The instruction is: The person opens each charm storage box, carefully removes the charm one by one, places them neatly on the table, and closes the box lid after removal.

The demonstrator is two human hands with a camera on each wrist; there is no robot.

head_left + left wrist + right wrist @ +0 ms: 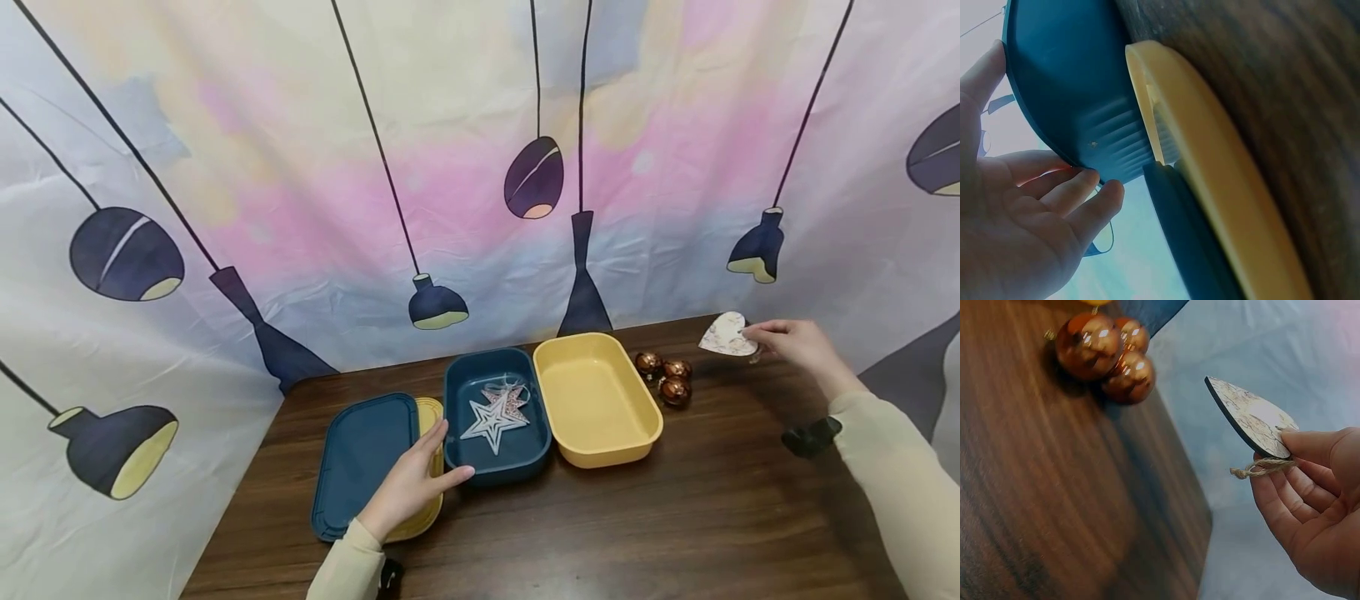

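Between thumb and fingers, my right hand [797,346] pinches a flat heart ornament [726,335] with a pale patterned face, raised above the right side of the table. A loop of twine [1260,467] hangs from the heart in the right wrist view. My left hand [411,483] touches the left rim of the dark blue box [498,477], its fingers fairly straight and spread. Inside that box lie a white star ornament [495,423] and a pinkish patterned star [515,398], partly overlapped. The yellow box [600,400] stands beside it with nothing in it.
Several shiny copper-coloured balls [675,390] sit right of the yellow box. A dark blue lid [367,467] lies over a yellow lid [423,521] at the left. Behind the wooden table [600,533] hangs a cloth backdrop [465,208] printed with lamps.
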